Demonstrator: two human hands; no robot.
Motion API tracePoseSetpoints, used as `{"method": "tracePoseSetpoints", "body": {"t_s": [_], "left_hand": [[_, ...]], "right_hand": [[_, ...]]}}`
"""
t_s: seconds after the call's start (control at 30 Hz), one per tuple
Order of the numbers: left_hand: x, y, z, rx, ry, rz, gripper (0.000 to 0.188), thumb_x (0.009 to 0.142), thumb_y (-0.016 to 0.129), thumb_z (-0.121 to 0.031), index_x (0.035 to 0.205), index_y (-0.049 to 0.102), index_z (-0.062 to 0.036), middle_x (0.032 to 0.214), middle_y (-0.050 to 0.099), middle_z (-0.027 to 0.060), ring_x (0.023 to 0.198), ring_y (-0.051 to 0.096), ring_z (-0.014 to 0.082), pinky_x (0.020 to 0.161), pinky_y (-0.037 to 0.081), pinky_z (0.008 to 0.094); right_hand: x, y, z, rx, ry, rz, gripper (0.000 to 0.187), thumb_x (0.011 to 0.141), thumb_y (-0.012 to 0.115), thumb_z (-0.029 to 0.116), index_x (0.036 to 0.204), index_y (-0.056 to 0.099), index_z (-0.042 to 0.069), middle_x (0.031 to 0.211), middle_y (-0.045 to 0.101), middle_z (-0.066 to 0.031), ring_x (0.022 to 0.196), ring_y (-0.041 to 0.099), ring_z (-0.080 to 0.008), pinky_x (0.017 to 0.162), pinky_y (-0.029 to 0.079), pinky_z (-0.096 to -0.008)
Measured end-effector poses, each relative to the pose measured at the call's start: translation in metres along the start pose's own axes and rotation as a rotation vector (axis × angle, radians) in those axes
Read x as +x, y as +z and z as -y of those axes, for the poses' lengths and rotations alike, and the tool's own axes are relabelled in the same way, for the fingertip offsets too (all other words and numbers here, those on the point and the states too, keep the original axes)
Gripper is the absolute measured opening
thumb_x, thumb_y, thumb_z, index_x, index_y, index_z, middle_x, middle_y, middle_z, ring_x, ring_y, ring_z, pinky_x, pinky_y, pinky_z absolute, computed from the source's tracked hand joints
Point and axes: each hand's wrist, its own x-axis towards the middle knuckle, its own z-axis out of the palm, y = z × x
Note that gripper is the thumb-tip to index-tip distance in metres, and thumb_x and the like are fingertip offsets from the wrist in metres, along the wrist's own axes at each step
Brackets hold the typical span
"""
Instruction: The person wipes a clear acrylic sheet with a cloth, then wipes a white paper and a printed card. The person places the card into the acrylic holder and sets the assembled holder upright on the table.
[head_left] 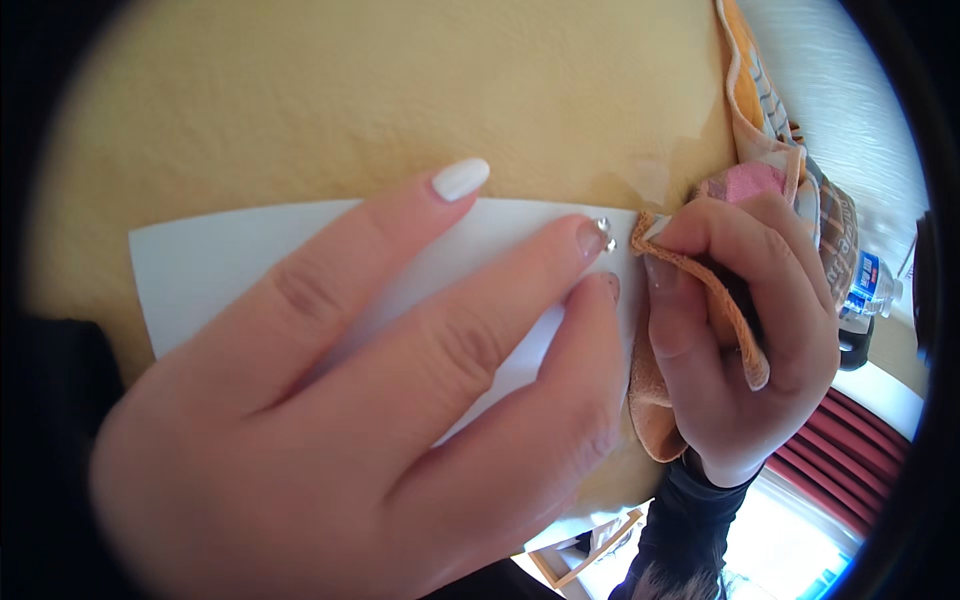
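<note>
My left hand [440, 380] reaches across from the lower left, its fingers apart and stretched over a white sheet of paper [235, 255]. One fingernail is white, another carries small shiny stones. Closed in a pinch, my right hand [760, 320] grips the edge of an orange-brown fabric piece [655, 400] at the sheet's right end. A narrow strip of that fabric hangs past the thumb. The left fingertips come close to the pinched corner; I cannot tell if they touch it. Much of the sheet is hidden under the left hand.
A soft yellow surface [420, 90] lies under the paper. To the right are a patterned cloth [760, 100] with orange and pink parts, and a clear plastic bottle [872, 285] with a blue label. Red curtains [840, 455] hang beside a bright window [785, 540].
</note>
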Motion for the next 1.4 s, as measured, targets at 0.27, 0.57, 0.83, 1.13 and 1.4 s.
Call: {"method": "tracePoseSetpoints", "body": {"t_s": [0.27, 0.57, 0.83, 1.13, 1.4], "left_hand": [[-0.001, 0.002, 0.002, -0.018, 0.018, -0.03, 0.019, 0.08, 0.075, -0.014, 0.096, 0.068, -0.0103, 0.115, 0.066, 0.0005, 0.111, 0.066, 0.0199, 0.1, 0.05, 0.0461], [0.006, 0.001, 0.004, -0.033, 0.027, -0.014, 0.017, 0.08, 0.076, -0.013, 0.095, 0.068, -0.0103, 0.116, 0.066, 0.0019, 0.112, 0.066, 0.0216, 0.1, 0.05, 0.0464], [0.016, -0.004, -0.005, -0.023, 0.008, 0.033, 0.015, 0.08, 0.076, -0.013, 0.093, 0.069, -0.0103, 0.116, 0.066, 0.003, 0.113, 0.065, 0.0231, 0.1, 0.05, 0.0466], [0.035, 0.008, 0.001, -0.015, 0.164, 0.032, 0.012, 0.079, 0.076, -0.013, 0.088, 0.069, -0.0118, 0.118, 0.066, 0.0056, 0.115, 0.063, 0.0274, 0.099, 0.051, 0.0491], [0.03, -0.014, 0.01, -0.002, 0.163, 0.114, 0.013, 0.078, 0.075, -0.015, 0.089, 0.069, -0.0146, 0.117, 0.066, 0.0059, 0.113, 0.063, 0.0273, 0.097, 0.053, 0.0473]], "right_hand": [[0.007, -0.001, 0.006, -0.006, -0.005, 0.01, 0.02, 0.071, 0.068, -0.006, 0.09, 0.065, -0.001, 0.082, 0.063, -0.0104, 0.073, 0.06, -0.0199, 0.069, 0.046, -0.0281], [0.004, -0.015, 0.012, 0.051, 0.147, 0.136, 0.016, 0.075, 0.068, -0.003, 0.09, 0.064, -0.002, 0.086, 0.063, -0.0105, 0.079, 0.058, -0.0188, 0.074, 0.045, -0.0281], [-0.004, -0.02, 0.003, 0.071, 0.18, 0.177, 0.017, 0.074, 0.071, 0.002, 0.09, 0.065, 0.0, 0.085, 0.063, -0.0102, 0.076, 0.058, -0.0194, 0.071, 0.045, -0.0276], [-0.012, -0.022, -0.016, 0.062, 0.228, 0.12, 0.017, 0.069, 0.068, 0.001, 0.086, 0.066, 0.001, 0.079, 0.063, -0.0071, 0.069, 0.058, -0.0199, 0.063, 0.044, -0.0295], [0.003, -0.002, 0.017, 0.036, 0.112, 0.09, 0.02, 0.068, 0.066, -0.004, 0.087, 0.066, 0.0, 0.08, 0.063, -0.0086, 0.071, 0.059, -0.0215, 0.064, 0.045, -0.0301]]}}
